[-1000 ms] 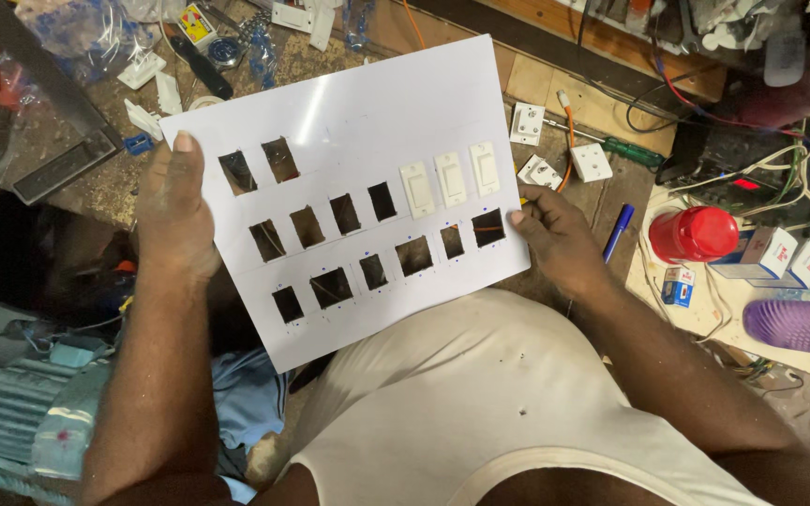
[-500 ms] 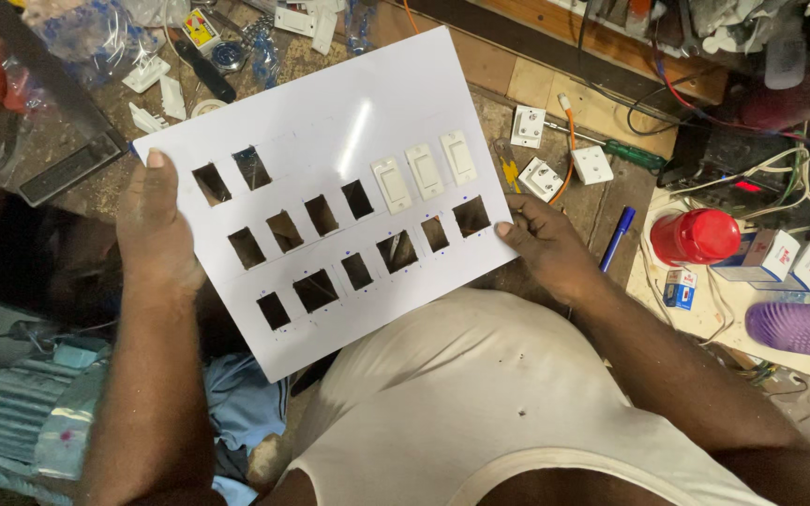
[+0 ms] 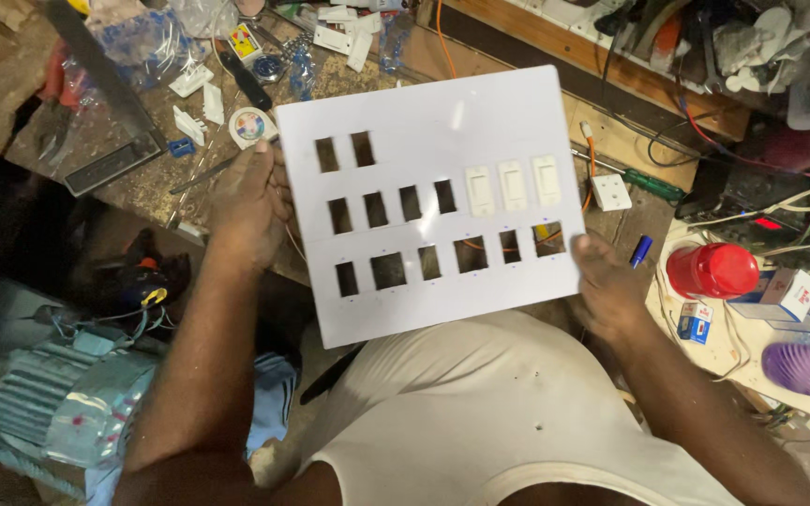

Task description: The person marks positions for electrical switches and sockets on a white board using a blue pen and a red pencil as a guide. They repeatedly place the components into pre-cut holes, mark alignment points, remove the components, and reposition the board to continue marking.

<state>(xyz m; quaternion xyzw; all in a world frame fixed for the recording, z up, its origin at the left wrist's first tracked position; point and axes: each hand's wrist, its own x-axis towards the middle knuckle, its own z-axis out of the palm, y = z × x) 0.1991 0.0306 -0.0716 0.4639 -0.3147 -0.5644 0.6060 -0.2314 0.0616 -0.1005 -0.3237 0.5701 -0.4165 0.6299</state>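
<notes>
Two bare hands are holding a white rectangular plastic panel with rows of rectangular cut-outs (image 3: 424,150) above the cluttered wooden desk (image 3: 142,178). The left hand (image 3: 250,206) is closing over its left edge; the right hand (image 3: 607,286) is gripping the lower right corner. Three white rocker switches (image 3: 513,186) are sitting just above the right hand.

A worn wooden workbench (image 3: 142,178) fills the upper part of the view, its surface scuffed and littered along the far edge. A wooden ledge (image 3: 611,66) runs behind it at the top right. Left of the bench the floor (image 3: 11,253) lies in deep shadow. Light falls brightest on the right side.
</notes>
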